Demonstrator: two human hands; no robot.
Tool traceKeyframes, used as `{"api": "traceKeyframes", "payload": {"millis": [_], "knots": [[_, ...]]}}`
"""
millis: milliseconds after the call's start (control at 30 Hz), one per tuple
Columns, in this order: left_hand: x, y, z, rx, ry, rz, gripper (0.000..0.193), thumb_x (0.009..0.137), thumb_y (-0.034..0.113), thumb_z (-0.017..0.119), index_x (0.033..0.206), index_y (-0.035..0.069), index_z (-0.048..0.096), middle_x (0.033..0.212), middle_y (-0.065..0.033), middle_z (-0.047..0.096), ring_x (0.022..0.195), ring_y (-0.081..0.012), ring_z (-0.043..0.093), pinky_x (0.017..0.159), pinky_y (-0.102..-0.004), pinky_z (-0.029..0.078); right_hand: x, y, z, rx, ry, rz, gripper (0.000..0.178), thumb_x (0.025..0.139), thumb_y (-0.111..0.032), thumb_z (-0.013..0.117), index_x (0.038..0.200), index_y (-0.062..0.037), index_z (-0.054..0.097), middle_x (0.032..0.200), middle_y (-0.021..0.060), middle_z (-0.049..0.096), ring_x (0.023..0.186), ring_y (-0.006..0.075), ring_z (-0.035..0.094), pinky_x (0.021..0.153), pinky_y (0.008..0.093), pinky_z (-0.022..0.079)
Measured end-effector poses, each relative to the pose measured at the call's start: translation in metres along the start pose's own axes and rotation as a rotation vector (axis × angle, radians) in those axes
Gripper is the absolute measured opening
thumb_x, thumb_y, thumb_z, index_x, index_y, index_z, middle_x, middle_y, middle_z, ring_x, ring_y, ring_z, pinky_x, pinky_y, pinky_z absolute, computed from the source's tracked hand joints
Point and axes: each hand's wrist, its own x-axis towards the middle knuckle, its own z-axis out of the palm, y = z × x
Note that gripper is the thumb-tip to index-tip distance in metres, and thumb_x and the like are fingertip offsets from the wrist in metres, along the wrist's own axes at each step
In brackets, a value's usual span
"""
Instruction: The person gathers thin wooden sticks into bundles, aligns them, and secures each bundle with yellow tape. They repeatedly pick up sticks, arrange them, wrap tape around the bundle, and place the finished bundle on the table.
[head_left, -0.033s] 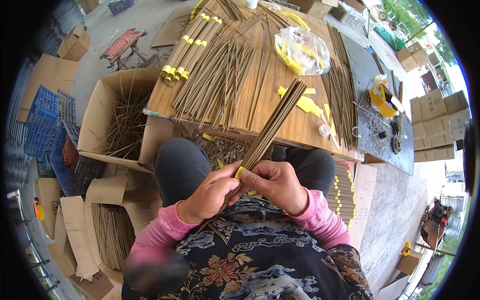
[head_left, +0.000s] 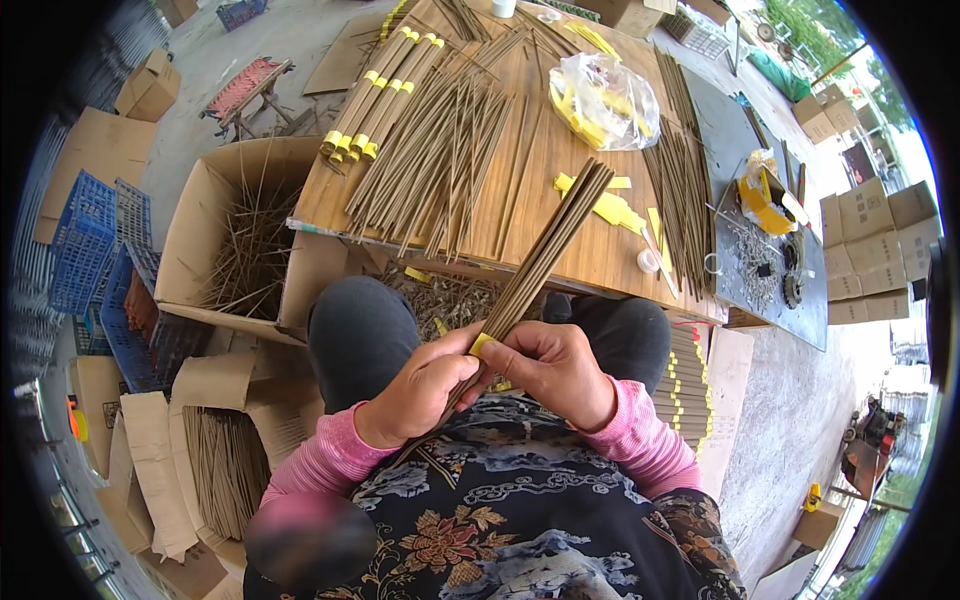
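A bundle of thin brown incense sticks (head_left: 548,238) slants up and away from my lap, its far end over the table's front edge. My left hand (head_left: 425,388) is closed round its lower part. Against the same spot my right hand (head_left: 552,372) is closed, its thumb pressing a yellow paper band (head_left: 481,344) onto the sticks. The fingers hide how far the band goes round. Beyond the bundle, yellow paper strips (head_left: 612,208) lie on the wooden table (head_left: 560,262). Loose incense sticks (head_left: 430,170) are spread on the table, left of the bundle.
Banded bundles (head_left: 372,90) lie at the table's left. A clear plastic bag (head_left: 605,100) holds yellow strips. A white tub (head_left: 648,261) stands near the right edge. Left of my knees, a cardboard box (head_left: 225,318) holds sticks; more banded bundles (head_left: 683,385) are by my right knee.
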Motion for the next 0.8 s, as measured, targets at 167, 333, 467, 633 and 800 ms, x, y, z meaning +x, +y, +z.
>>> {"api": "traceKeyframes", "payload": {"millis": [167, 333, 467, 633, 800], "knots": [[0.001, -0.003, 0.002, 0.148, 0.026, 0.053, 0.038, 0.097, 0.030, 0.031, 0.112, -0.002, 0.046, 0.069, 0.0006, 0.045, 0.054, -0.0039, 0.038, 0.047, -0.0162, 0.032, -0.001, 0.002, 0.001, -0.036, 0.038, -0.005, 0.024, 0.083, -0.017, 0.061, 0.073, 0.0048, 0.061, 0.054, 0.0060, 0.054, 0.054, 0.0039, 0.043, 0.047, 0.0241, 0.039], [0.000, -0.005, 0.003, 0.107, 0.105, 0.027, 0.032, 0.097, 0.027, 0.031, 0.097, 0.000, 0.049, 0.067, 0.0004, 0.046, 0.051, -0.0038, 0.038, 0.044, -0.0163, 0.032, 0.001, 0.002, -0.002, -0.059, 0.006, 0.057, 0.026, 0.084, -0.018, 0.061, 0.073, 0.0051, 0.061, 0.056, 0.0046, 0.054, 0.056, 0.0034, 0.044, 0.048, 0.0233, 0.040], [0.000, -0.004, 0.006, 0.043, 0.148, -0.005, 0.030, 0.097, 0.027, 0.032, 0.091, 0.002, 0.048, 0.066, -0.0004, 0.047, 0.050, -0.0041, 0.039, 0.043, -0.0164, 0.032, 0.001, 0.005, -0.004, 0.033, -0.011, 0.038, 0.026, 0.084, -0.019, 0.062, 0.072, 0.0043, 0.060, 0.060, 0.0027, 0.056, 0.058, 0.0031, 0.045, 0.049, 0.0230, 0.041], [0.001, -0.004, 0.007, 0.011, 0.158, -0.033, 0.031, 0.097, 0.027, 0.032, 0.090, 0.002, 0.049, 0.067, -0.0012, 0.047, 0.050, -0.0045, 0.040, 0.043, -0.0164, 0.033, 0.001, 0.025, -0.001, 0.250, -0.032, -0.016, 0.025, 0.084, -0.018, 0.062, 0.072, 0.0031, 0.059, 0.062, 0.0017, 0.057, 0.060, 0.0029, 0.046, 0.050, 0.0226, 0.041], [0.003, -0.005, 0.008, 0.026, 0.176, 0.001, 0.032, 0.097, 0.027, 0.031, 0.088, 0.002, 0.049, 0.067, -0.0015, 0.047, 0.051, -0.0049, 0.040, 0.043, -0.0167, 0.033, 0.000, 0.012, -0.003, 0.117, -0.015, 0.013, 0.024, 0.084, -0.018, 0.062, 0.072, 0.0027, 0.058, 0.061, 0.0011, 0.056, 0.060, 0.0033, 0.046, 0.050, 0.0219, 0.040]]}}
